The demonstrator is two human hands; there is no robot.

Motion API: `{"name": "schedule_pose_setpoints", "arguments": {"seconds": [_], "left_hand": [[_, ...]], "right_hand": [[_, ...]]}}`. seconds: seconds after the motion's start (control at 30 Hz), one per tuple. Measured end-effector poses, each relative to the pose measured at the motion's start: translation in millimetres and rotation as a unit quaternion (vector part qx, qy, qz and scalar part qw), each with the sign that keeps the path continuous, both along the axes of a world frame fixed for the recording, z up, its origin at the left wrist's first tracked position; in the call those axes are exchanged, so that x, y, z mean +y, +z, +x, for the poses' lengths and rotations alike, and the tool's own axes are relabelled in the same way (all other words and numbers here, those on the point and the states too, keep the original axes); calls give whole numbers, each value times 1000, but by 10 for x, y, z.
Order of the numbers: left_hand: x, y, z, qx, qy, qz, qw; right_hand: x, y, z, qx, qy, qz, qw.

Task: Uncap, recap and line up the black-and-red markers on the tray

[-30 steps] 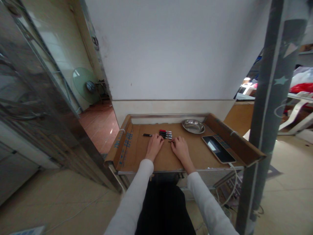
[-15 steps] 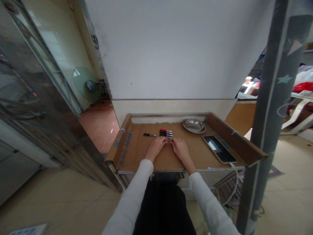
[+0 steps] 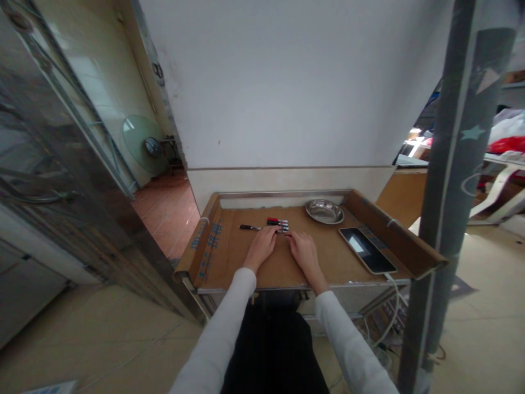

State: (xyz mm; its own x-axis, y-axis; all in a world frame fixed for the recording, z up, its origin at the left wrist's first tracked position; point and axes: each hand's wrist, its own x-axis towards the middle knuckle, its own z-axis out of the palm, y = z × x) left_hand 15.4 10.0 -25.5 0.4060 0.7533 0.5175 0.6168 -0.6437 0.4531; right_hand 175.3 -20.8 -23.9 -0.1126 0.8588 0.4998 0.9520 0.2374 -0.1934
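Observation:
My left hand (image 3: 261, 246) rests low over the cardboard-lined table, fingers closed together beside a row of several small pen-like sticks (image 3: 278, 221). The top stick is red, the others black, all with pale ends. What those fingers grip is hidden. Just to the right, my right hand (image 3: 303, 250) pinches at a tiny dark thing too small to name. A short gap separates the two hands' fingertips. A single black stick with a silvery end (image 3: 249, 227) lies left of the row.
A round metal dish (image 3: 325, 212) stands at the back right. Below it lies a phone (image 3: 367, 250) with a white cable (image 3: 396, 301) running over the front edge. Cardboard walls (image 3: 394, 230) flank the table (image 3: 233, 262); a wall (image 3: 287, 109) rises behind. A metal post (image 3: 447, 180) stands to the right.
My fingertips have moved slightly apart, with my right hand a little to the right. The sticks, dish and phone stay in place; the view has shifted slightly.

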Motion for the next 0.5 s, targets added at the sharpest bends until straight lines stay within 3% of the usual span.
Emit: {"name": "schedule_pose_setpoints", "arguments": {"seconds": [0.13,0.23,0.37,0.5], "left_hand": [[3,-6,0,74,10,19,997],[-11,-1,-11,100,23,17,995],[-18,3,-14,108,23,20,994],[-7,1,-9,92,32,25,995]], "right_hand": [[-16,-20,16,8,-101,13,995],[-21,-57,26,-6,-140,2,990],[-32,-77,26,-26,-135,-5,990],[-62,-29,15,-18,-82,7,996]]}}
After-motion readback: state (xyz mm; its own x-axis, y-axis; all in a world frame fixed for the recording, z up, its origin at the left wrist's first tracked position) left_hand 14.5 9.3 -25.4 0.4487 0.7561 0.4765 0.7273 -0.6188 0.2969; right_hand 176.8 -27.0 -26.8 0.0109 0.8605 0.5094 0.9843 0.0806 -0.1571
